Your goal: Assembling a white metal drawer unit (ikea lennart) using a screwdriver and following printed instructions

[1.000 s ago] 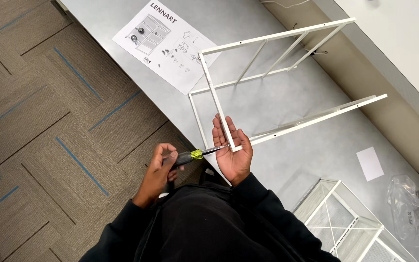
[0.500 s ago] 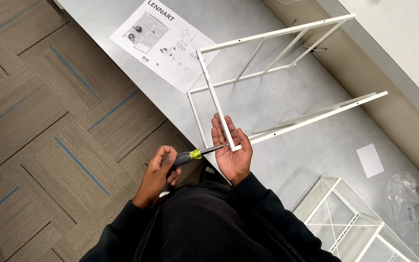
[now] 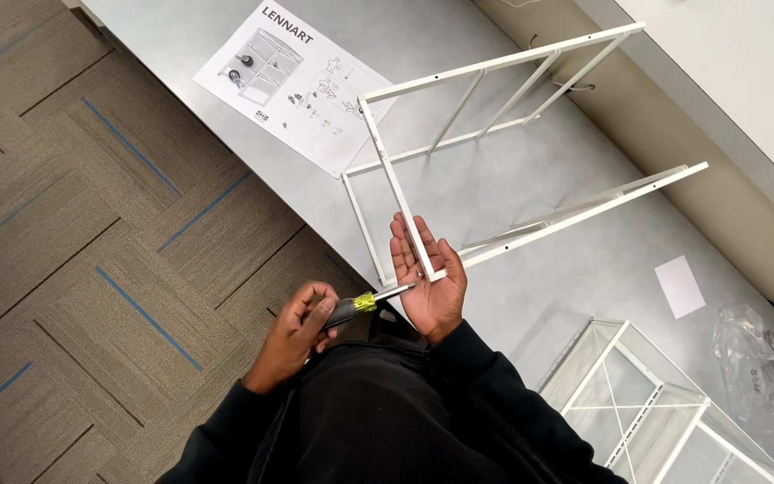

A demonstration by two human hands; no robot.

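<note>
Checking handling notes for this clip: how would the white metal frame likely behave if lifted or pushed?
The white metal frame looks stiff yet probably light: thin tubes around open space. Its far ends are unbraced, so they may flex or wobble. Standing on narrow rails on the grey tabletop, it could slide or tip when pushed; the right hand steadies one corner.

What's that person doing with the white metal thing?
A person stands at a grey table. The right hand steadies the corner of a white metal frame that rests on the table. The left hand grips a screwdriver, its tip pointing at that corner. A paper instruction sheet lies nearby, with a white wire basket and a clear plastic bag off to the side.
</note>
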